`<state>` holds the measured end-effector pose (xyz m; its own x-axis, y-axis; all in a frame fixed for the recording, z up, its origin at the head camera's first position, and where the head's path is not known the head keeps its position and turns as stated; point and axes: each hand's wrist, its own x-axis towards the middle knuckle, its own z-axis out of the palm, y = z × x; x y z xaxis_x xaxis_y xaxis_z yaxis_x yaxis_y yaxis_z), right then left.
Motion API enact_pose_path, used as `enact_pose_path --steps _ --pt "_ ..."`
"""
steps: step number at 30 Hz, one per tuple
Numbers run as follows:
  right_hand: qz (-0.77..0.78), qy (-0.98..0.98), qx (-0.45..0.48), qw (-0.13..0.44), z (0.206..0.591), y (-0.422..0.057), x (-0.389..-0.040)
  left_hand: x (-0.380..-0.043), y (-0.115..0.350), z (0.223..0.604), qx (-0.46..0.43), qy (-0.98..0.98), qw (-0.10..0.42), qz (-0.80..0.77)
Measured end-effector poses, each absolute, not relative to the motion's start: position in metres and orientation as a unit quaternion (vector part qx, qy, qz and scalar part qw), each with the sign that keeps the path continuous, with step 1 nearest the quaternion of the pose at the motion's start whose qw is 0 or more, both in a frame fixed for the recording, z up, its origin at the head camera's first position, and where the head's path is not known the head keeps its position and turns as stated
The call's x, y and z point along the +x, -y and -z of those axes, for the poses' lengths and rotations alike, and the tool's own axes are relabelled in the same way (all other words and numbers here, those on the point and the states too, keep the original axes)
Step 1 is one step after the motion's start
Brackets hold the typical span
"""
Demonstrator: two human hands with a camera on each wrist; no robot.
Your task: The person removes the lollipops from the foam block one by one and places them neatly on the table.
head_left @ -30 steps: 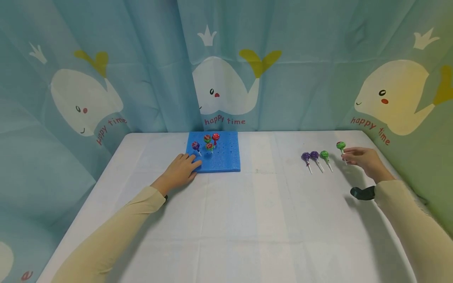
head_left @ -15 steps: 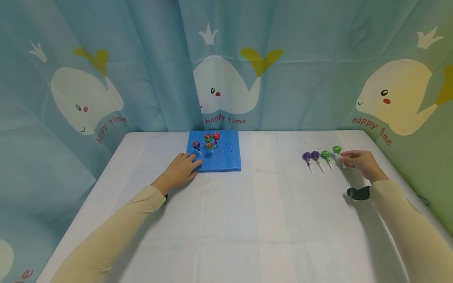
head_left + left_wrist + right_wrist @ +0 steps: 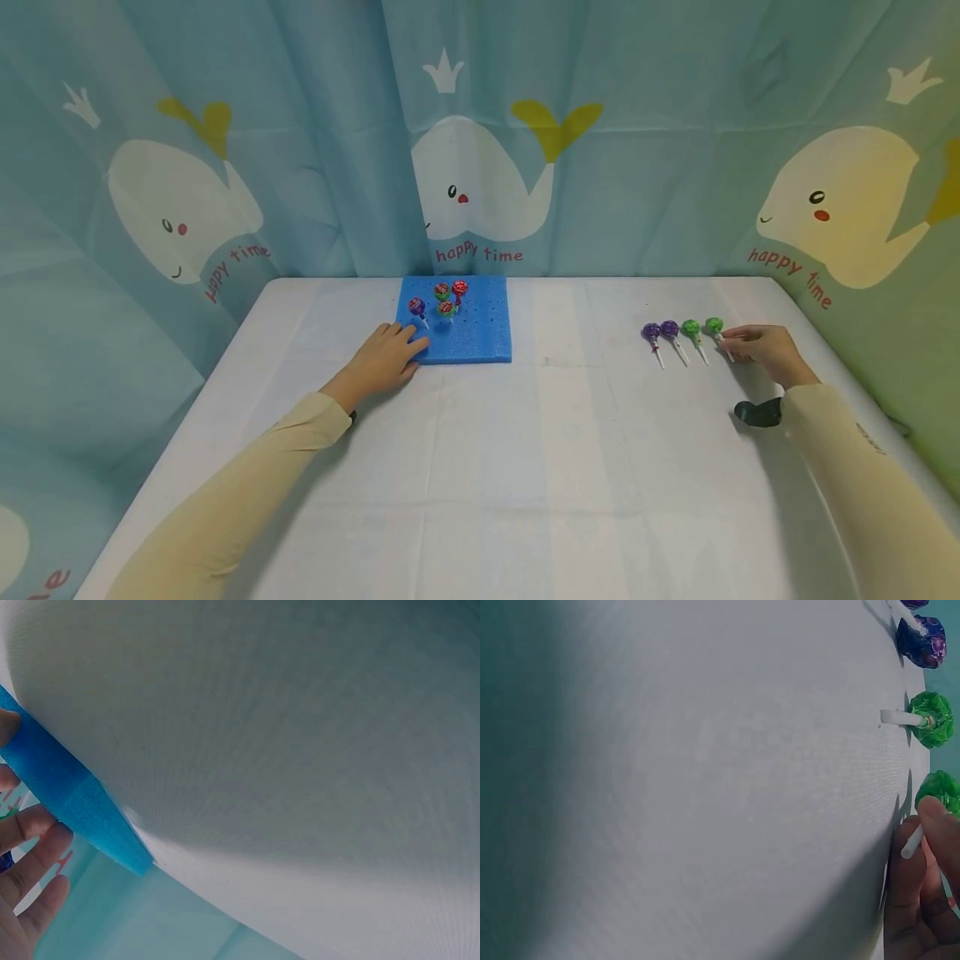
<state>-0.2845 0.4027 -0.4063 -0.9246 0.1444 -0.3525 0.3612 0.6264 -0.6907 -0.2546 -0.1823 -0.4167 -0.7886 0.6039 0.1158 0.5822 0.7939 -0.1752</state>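
My right hand (image 3: 768,352) pinches the white stick of a green lollipop (image 3: 715,326) between thumb and fingers, low over the table. In the right wrist view, the stick's lower end (image 3: 912,846) pokes out past the fingers. Left of it, another green lollipop (image 3: 692,327) and two purple lollipops (image 3: 651,332) lie in a row. My left hand (image 3: 381,358) grips the near left corner of a blue foam board (image 3: 480,340), thumb at the front edge. A purple-red lollipop (image 3: 417,307), a red lollipop (image 3: 460,288) and two green-red lollipops (image 3: 446,308) stand in the board.
Rows of small holes show on the board's right part. A white cloth (image 3: 525,467) covers the table, and a blue-green whale-print curtain (image 3: 637,192) hangs round its far and side edges. A dark strap piece (image 3: 759,412) sticks out at the right cuff.
My right hand has moved slightly left and down with the green lollipop, bringing it beside the row of lollipops. The left hand stays at the board's corner.
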Motion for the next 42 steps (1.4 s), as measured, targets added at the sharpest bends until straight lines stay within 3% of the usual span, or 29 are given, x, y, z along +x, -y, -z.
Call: enact_pose_path --steps 8,14,42 --pt "0.385 -0.912 0.086 0.111 0.4063 -0.4029 -0.2831 -0.2524 0.1826 0.4157 -0.322 0.939 0.104 -0.063" --pt "0.372 -0.918 0.103 0.096 0.4039 -0.4007 -0.2821 -0.2527 0.1823 0.4155 -0.325 0.937 0.111 -0.064" --pt "0.391 -0.903 0.107 0.142 0.4036 -0.4069 -0.2852 -0.2532 0.1824 0.4171 -0.318 0.94 0.102 -0.068"
